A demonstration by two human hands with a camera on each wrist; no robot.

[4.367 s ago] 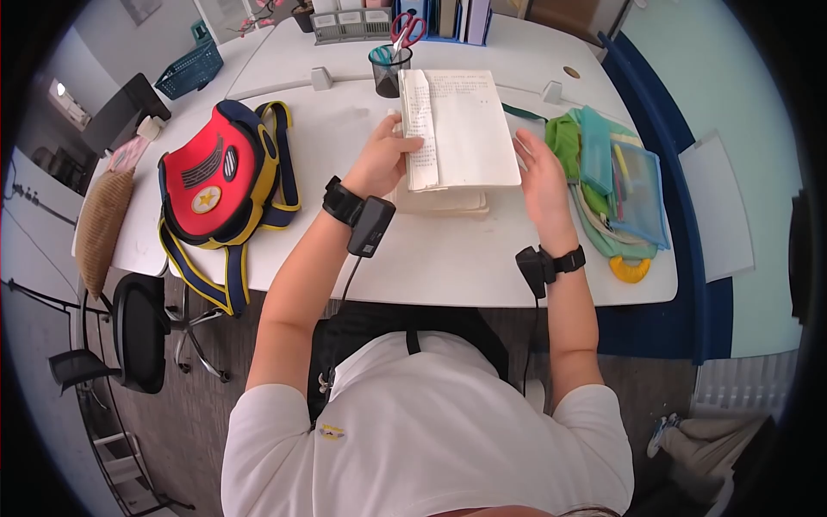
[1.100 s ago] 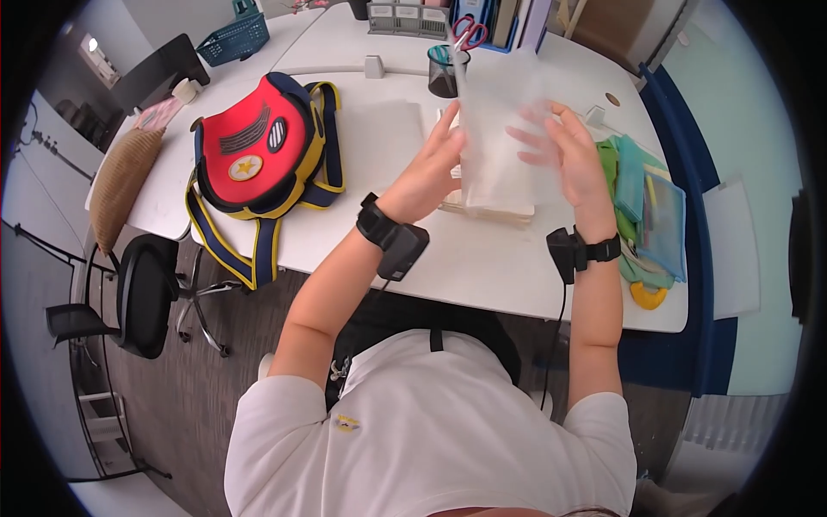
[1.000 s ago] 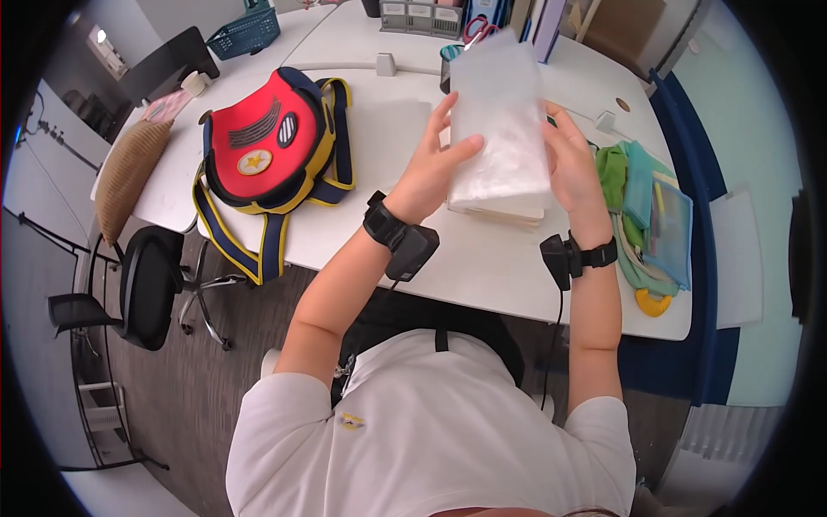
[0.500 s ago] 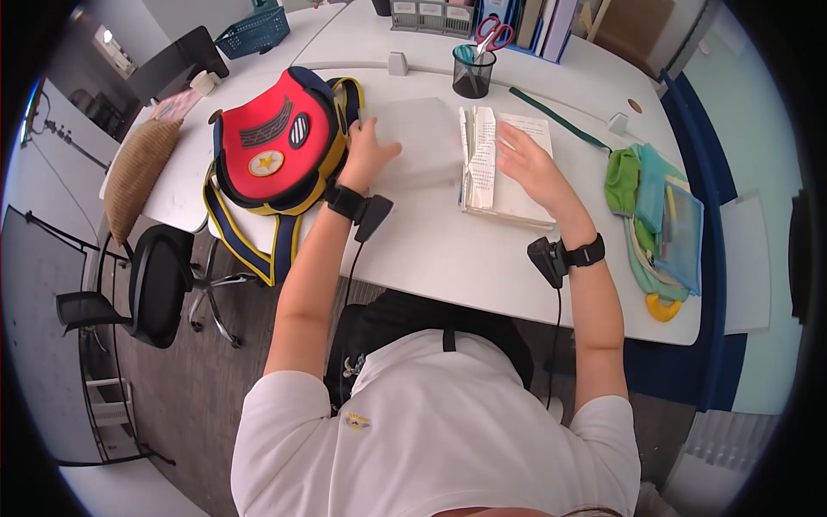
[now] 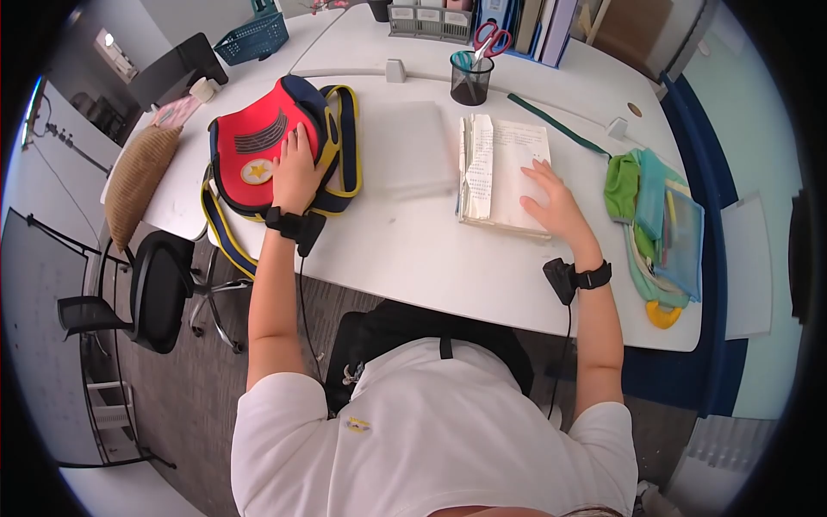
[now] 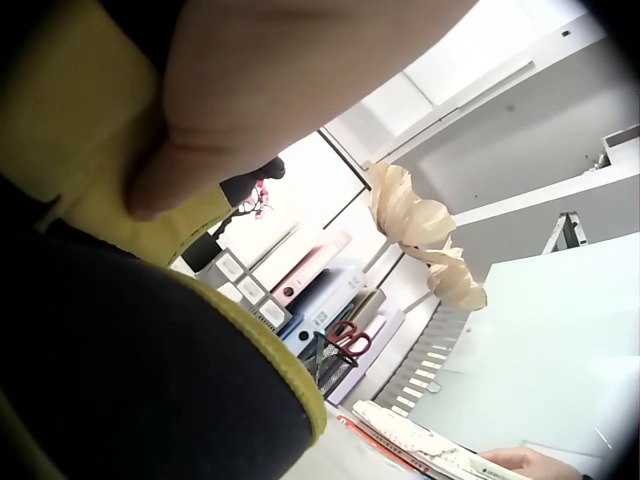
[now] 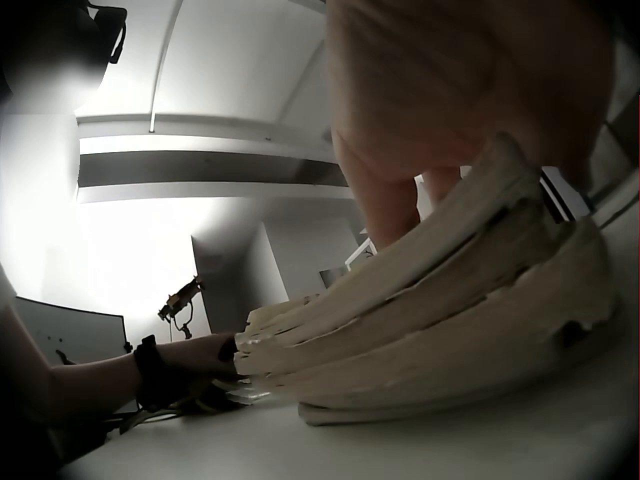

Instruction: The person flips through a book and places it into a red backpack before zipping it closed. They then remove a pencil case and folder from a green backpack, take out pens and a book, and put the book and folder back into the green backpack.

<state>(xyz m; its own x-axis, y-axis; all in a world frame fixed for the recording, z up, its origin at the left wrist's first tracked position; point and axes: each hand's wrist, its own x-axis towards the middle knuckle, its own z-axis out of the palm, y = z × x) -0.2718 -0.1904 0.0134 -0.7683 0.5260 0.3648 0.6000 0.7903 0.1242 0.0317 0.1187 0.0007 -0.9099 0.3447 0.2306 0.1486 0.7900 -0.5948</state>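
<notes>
My left hand point(image 5: 295, 172) rests on the right side of a red backpack point(image 5: 254, 129) with navy and yellow trim, its fingers extended over the red flap. In the left wrist view, the thumb lies against the bag's yellow side point(image 6: 80, 130). My right hand point(image 5: 556, 202), fingers spread, lies over the lower right of a worn stack of books point(image 5: 500, 172) with a torn, printed strip down its left part. The right wrist view shows the stack's curled page edges point(image 7: 430, 300) below that hand. Between backpack and books lies a translucent plastic sheet point(image 5: 405, 146).
A mesh pen cup point(image 5: 470, 86) with red-handled scissors point(image 5: 491, 39) stands behind the books. At the right lie a green bag point(image 5: 622, 185) and a clear blue pouch point(image 5: 680, 241); a dark green strap point(image 5: 556, 123) stretches toward them. A brown cushion point(image 5: 142, 185) sits at the left.
Both hands held up the translucent sheet about a second ago; it now lies left of the books. My left hand has moved left onto the backpack. My right hand has shifted lower right over the books.
</notes>
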